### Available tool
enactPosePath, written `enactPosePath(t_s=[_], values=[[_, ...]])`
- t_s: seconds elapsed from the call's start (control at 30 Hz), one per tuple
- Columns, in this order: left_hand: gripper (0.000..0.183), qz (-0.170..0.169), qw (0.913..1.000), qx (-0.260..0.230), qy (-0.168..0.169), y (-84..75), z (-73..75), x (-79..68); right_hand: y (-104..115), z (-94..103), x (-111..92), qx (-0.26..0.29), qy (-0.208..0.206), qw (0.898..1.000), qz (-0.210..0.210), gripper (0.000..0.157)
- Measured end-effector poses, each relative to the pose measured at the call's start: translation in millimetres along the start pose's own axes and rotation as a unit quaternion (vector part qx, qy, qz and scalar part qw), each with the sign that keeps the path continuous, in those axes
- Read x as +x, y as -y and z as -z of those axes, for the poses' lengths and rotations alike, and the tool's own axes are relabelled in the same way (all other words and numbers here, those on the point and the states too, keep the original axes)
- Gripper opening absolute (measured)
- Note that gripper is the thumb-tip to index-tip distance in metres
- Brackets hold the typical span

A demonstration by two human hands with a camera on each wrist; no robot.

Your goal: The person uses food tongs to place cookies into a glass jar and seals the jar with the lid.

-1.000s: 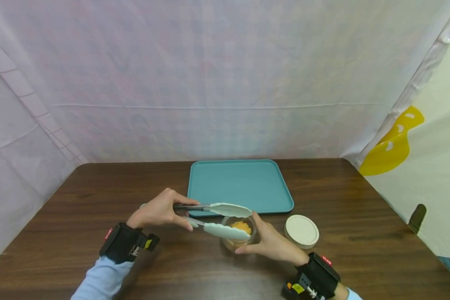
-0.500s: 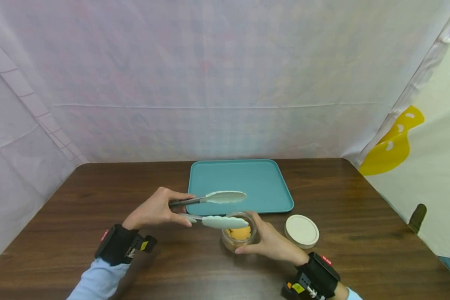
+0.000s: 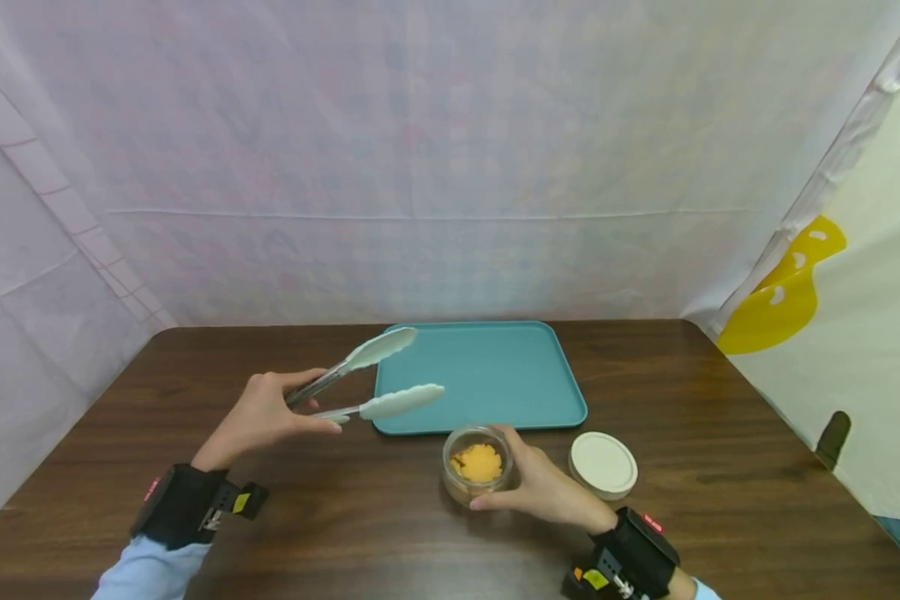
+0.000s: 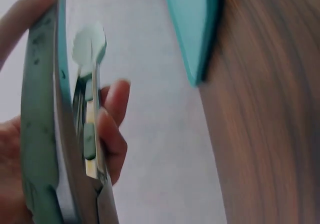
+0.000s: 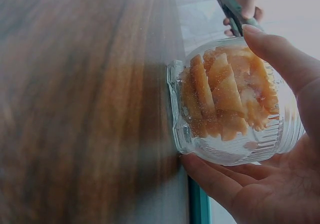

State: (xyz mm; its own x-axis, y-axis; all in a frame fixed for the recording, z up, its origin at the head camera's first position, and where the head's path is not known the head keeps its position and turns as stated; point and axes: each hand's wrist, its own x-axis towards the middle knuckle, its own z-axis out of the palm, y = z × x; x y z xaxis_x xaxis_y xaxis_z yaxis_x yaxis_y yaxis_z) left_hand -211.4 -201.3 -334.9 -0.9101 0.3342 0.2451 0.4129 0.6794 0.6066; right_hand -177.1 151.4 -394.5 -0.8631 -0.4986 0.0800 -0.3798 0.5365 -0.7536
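Note:
My left hand (image 3: 265,410) holds a pair of tongs (image 3: 401,402) with metal arms and pale green scalloped heads. The heads are spread apart above the tray's left front corner, with nothing between them. In the left wrist view, the fingers curl round one arm of the tongs (image 4: 42,114). A clear glass jar (image 3: 453,490) stands lidless on the table, gripped at its right side by my right hand (image 3: 532,482). Orange-yellow wavy-edged pieces (image 3: 477,463), like crinkle-cut crackers or chips, lie inside. The right wrist view shows them stacked against the glass (image 5: 225,98).
A blue-green tray (image 3: 487,375) lies behind the jar, its bare surface showing. To the right of my right hand is a round cream-white lid (image 3: 603,463). The brown wooden table (image 3: 330,533) ends at a pale cloth backdrop (image 3: 420,150).
My left hand has drawn the tongs left and up from over the jar, and their heads have spread wider. The right hand and the jar stay in place.

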Motion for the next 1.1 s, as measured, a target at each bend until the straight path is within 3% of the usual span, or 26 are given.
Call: enactPosePath(t_s=[0.17, 0.6, 1.1], values=[[0.083, 0.062, 0.9972, 0.029, -0.029, 13.4, 12.0, -8.5, 0.4, -0.4, 0.1, 0.001, -0.002, 1.000, -0.001, 0.083], [0.096, 0.161, 0.9786, 0.126, -0.023, 53.3, 27.1, -23.2, 0.7, 1.2, -1.0, 0.011, 0.017, 1.000, -0.019, 0.085], [0.097, 0.203, 0.9671, 0.154, -0.001, 75.7, 21.2, -26.0, 1.3, 0.8, 0.0, 0.002, 0.009, 1.000, -0.004, 0.083]])
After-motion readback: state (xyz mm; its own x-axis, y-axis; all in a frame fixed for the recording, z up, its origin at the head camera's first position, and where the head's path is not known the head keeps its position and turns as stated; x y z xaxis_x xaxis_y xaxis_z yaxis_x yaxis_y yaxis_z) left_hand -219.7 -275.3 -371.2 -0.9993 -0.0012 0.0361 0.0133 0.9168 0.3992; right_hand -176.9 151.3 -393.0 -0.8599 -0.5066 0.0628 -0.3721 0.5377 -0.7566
